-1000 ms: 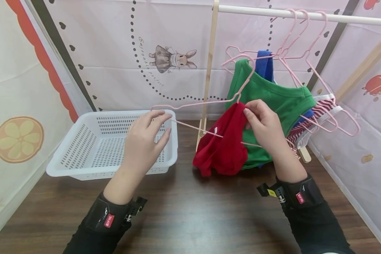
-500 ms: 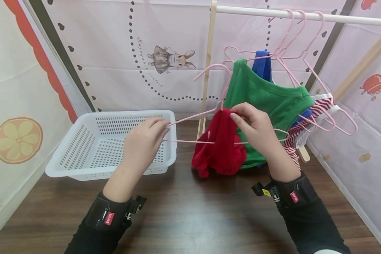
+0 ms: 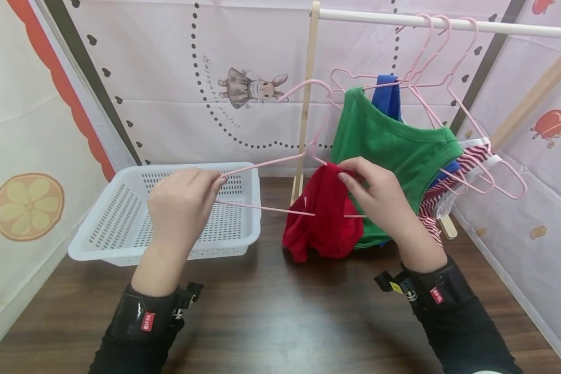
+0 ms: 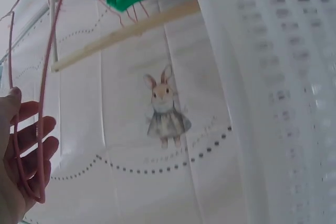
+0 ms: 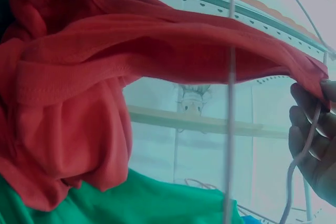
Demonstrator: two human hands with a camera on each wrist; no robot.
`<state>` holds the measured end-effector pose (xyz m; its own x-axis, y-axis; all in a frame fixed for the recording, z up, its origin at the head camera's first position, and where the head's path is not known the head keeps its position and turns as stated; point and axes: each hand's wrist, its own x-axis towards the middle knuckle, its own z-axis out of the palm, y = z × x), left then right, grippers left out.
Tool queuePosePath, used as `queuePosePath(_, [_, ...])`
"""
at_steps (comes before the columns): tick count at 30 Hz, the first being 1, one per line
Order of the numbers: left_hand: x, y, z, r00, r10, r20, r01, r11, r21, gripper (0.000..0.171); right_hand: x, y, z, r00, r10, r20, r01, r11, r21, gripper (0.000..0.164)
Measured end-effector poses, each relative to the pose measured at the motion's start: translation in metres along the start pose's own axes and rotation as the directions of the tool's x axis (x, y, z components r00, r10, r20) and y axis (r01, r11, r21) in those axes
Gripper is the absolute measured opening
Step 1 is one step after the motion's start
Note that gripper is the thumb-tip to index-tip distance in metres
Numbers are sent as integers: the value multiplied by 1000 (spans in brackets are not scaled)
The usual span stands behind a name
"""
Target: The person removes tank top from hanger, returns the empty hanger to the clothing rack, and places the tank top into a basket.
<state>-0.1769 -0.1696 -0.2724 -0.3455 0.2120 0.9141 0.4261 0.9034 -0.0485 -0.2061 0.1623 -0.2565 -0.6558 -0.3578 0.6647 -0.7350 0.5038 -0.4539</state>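
My left hand [image 3: 179, 208] grips the left end of a pink hanger [image 3: 266, 163] in the head view. In the left wrist view the narrow end of that hanger [image 4: 41, 129] lies across curled fingers. My right hand [image 3: 381, 202] pinches the top of a red garment [image 3: 329, 218], whose strap loops round the hanger's lower bar. In the right wrist view the red strap [image 5: 210, 51] stretches toward the thumb and fingers, with the hanger's shoulder wire [image 5: 302, 156] running beside them. The garment's lower part bunches low over the table. The hanger's right end is hidden behind my right hand.
A white perforated basket [image 3: 135, 208] stands on the wooden table [image 3: 280, 311] at left. At right, a white rail [image 3: 378, 16] on wooden posts carries pink hangers with a green top [image 3: 397, 130], blue cloth [image 3: 387, 98] and a red-striped garment [image 3: 432, 200]. Printed cloth walls surround the table.
My left hand, earlier spread beside the hanger's end, has taken hold of it and drawn it left. The hanger's hook has shifted left and turned. My right hand keeps the red garment, slightly lower.
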Motion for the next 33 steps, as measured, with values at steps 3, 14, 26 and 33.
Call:
queuePosePath(3, [-1,-4,-4,1000,-7,-20,7,1000,13,24,-2,3,-2,1000,-8,-12,8,1000,-12,16])
queuePosePath(14, [-14,-13,-11,997,-51,58,50,999,15,27,-8,13,-7,1000,2,-4,-2,998,-69,16])
queuePosePath(26, [-24,-17,-18,994,-88,68,86,996,37,20,-13,21,-13,1000,21,2,-21,996,-83,16])
queuePosePath(33, [-27,-24,-23,985,-135,108,126,988,86,20,-15,25,-16,996,93,7,-92,994,-50,17])
